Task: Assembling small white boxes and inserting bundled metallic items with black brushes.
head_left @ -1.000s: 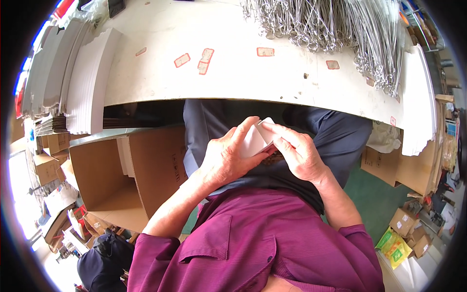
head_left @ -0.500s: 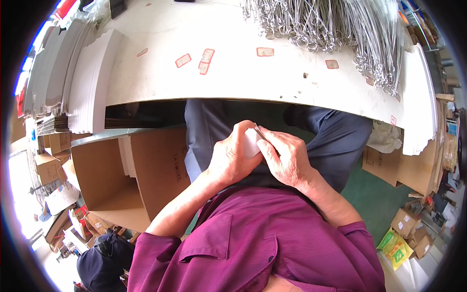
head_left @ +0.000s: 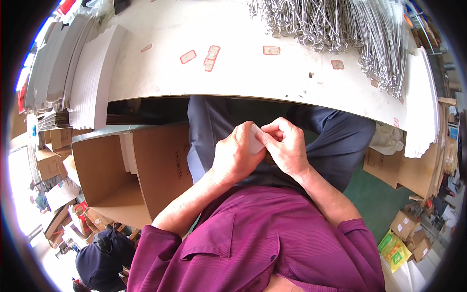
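In front of my lap, below the table's front edge, both hands meet at a small white box-like piece (head_left: 255, 142); most of it is hidden by my fingers. My left hand (head_left: 237, 152) wraps round its left side, fingers closed on it. From the other side my right hand (head_left: 289, 148) has thumb and index finger pinched at its upper right edge, the other fingers curled. Whether the piece is a whole box or one end of a longer one, I cannot tell.
Thin metal rods with looped ends (head_left: 335, 29) lie heaped on the white table (head_left: 194, 80) at far right. Red-edged paper labels (head_left: 188, 57) dot it. Stacked white card pieces (head_left: 95, 73) stand left. An open cardboard box (head_left: 109, 170) sits left of my legs; cartons (head_left: 404, 224) lie right.
My right hand's fingers have lifted and curled, its pinch now at the white piece's edge; the thin dark edge seen there earlier no longer shows. The left hand keeps its hold.
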`<state>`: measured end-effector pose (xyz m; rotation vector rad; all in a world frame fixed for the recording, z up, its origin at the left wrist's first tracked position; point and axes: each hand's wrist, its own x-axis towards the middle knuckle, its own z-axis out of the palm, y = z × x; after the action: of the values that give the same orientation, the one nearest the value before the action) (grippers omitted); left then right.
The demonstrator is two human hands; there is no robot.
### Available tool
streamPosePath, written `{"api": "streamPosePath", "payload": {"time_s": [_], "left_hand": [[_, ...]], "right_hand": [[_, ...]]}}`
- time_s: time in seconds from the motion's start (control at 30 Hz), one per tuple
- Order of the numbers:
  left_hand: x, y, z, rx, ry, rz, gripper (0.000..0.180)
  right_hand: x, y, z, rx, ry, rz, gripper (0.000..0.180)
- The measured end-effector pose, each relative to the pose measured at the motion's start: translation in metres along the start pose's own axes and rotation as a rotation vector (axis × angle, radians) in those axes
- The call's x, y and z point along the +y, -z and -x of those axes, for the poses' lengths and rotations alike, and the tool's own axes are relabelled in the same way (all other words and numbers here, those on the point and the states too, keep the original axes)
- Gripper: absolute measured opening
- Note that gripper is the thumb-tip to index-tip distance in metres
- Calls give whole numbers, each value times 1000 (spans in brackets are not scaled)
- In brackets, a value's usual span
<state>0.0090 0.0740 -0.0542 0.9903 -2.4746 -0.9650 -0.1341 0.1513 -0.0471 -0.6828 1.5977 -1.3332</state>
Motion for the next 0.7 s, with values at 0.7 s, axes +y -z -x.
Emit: {"api": "streamPosePath", "payload": {"time_s": [0.7], "left_hand": [[-5,6,17,-14,4,10,61]], "right_hand": [[5,5,4,65,27,67,16]]}}
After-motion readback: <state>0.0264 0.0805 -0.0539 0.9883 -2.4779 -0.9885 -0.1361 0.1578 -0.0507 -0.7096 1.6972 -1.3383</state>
